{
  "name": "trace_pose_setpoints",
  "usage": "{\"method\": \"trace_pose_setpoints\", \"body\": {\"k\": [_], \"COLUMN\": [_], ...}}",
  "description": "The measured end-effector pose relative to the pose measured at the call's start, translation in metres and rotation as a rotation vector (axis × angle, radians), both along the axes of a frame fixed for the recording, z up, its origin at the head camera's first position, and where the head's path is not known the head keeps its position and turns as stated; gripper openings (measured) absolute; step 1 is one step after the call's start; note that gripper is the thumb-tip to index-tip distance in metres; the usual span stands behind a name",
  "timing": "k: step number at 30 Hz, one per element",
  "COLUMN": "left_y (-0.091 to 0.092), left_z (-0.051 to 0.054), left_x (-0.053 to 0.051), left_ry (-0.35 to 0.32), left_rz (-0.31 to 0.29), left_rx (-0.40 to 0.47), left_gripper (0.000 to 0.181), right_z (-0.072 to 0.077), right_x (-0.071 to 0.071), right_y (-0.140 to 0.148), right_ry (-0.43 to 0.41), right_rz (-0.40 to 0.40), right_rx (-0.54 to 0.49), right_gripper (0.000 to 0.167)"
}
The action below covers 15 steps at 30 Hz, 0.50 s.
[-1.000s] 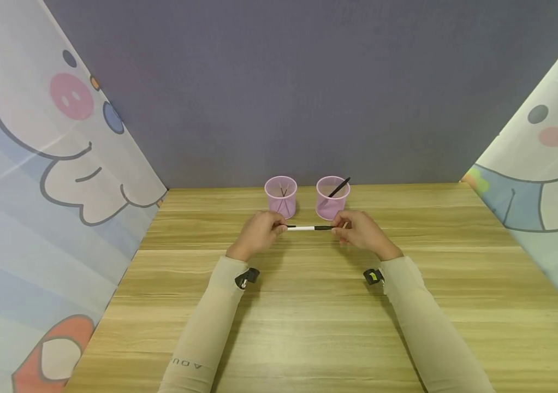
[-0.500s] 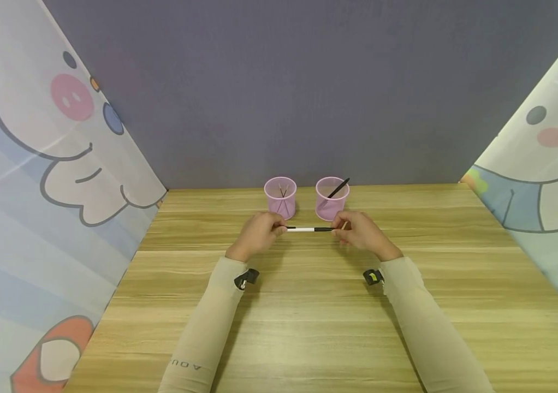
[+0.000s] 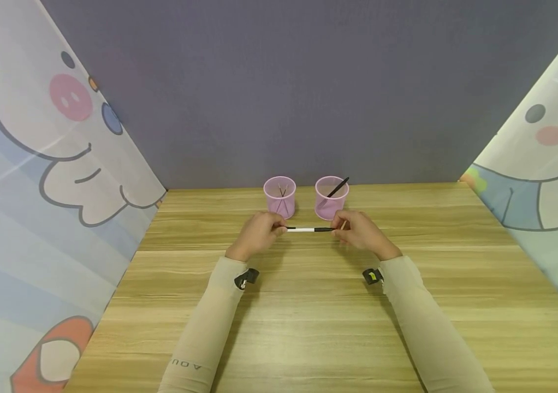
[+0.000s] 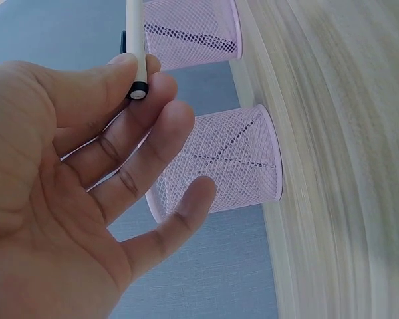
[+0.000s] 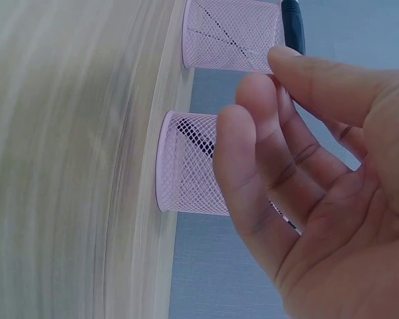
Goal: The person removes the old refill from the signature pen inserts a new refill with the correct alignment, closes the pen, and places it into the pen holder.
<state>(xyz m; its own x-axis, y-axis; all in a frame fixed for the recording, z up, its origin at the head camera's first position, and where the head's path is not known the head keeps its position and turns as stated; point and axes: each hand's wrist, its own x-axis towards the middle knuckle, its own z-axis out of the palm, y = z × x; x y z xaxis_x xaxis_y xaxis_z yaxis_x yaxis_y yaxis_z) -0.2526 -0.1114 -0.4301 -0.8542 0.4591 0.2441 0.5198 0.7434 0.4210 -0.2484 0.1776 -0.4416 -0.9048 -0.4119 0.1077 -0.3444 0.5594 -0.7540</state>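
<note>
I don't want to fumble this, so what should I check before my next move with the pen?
1. Left hand pinches the pen near its clip end: ok.
2. Right hand pinches the black end: ok.
3. Pen held up off the table: ok.
4. Left cup and right cup both upright: ok.
5. Both cups empty: not ok; the left holds thin sticks, the right a black rod.
6. Black end a loose cap: cannot tell.
</note>
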Motion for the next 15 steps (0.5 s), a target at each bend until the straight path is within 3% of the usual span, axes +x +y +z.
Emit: {"method": "trace_pose_setpoints", "body": {"k": [15], "left_y": [0.0002], "left_z": [-0.0022], "left_x": [-0.0004], "left_ry": [-0.003], "left_rz": [0.005], "left_rx": [0.007], "left_gripper": [0.006], "right_z": [0.002], "right_x": [0.0012], "right_y": [-0.0003], "right_ry": [0.002], "right_rz": [0.005], "right_rx": [0.048], "right_gripper": [0.01]}}
